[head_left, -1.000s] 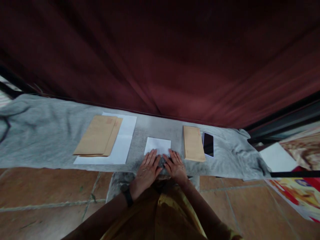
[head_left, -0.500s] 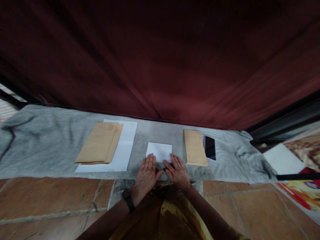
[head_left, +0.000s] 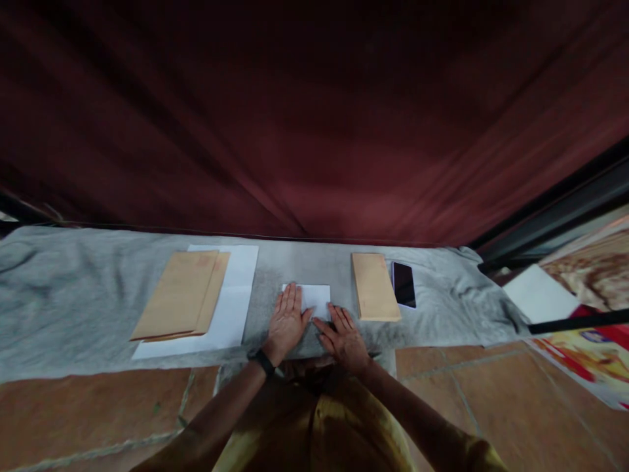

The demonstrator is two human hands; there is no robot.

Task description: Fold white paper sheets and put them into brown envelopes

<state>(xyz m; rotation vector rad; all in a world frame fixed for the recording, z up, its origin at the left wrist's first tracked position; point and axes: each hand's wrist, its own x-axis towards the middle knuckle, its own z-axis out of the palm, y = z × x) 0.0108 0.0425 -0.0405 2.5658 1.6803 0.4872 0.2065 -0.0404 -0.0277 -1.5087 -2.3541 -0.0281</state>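
Note:
A small white sheet of paper (head_left: pixel 318 296), apparently folded, lies flat on the grey cloth in front of me. Over its left part rests my left hand (head_left: pixel 287 319), palm down with fingers stretched out; a dark watch is on that wrist. My right hand (head_left: pixel 345 339) lies at the paper's lower right corner, fingers spread, fingertips touching its edge. To the right of that hand is a stack of brown envelopes (head_left: pixel 375 288). Further left, larger brown envelopes (head_left: pixel 177 292) lie on top of white sheets (head_left: pixel 240 301).
The grey cloth (head_left: pixel 88 288) covers a long, narrow surface. A smartphone (head_left: pixel 403 285) lies right of the envelope stack. Behind hangs a dark red curtain (head_left: pixel 314 144). At the right are a dark frame bar, a white sheet (head_left: pixel 540 298) and a colourful printed package (head_left: pixel 590 357). Tiled floor (head_left: pixel 457 393) shows below.
My left hand has slid forward over the left part of the paper, covering more of it. My right hand stays at the lower right corner. The view has tilted slightly.

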